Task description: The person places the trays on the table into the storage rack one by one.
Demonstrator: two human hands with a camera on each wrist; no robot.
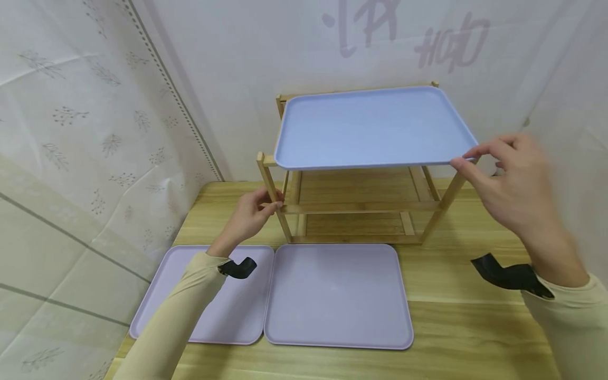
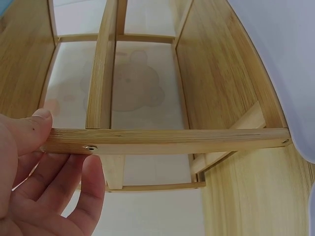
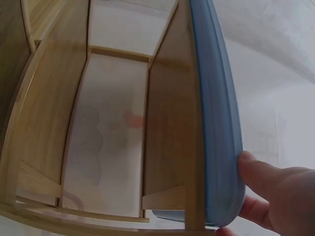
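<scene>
One blue tray (image 1: 375,126) atop rack (image 1: 361,208); right hand (image 1: 518,187) pinches tray corner.

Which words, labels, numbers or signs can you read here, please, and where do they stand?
Pale backdrop, right: perhaps "HOD", slanted and faint, so uncertain.
Left of that: large brush-like strokes, cut off at the top, unreadable.
Blue tray, lilac trays, wooden rack: no visible text.

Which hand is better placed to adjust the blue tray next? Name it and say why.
The right hand, most likely: it pinches the blue tray at its front right corner. The left hand is lower, holding the left front post of the wooden rack.
</scene>
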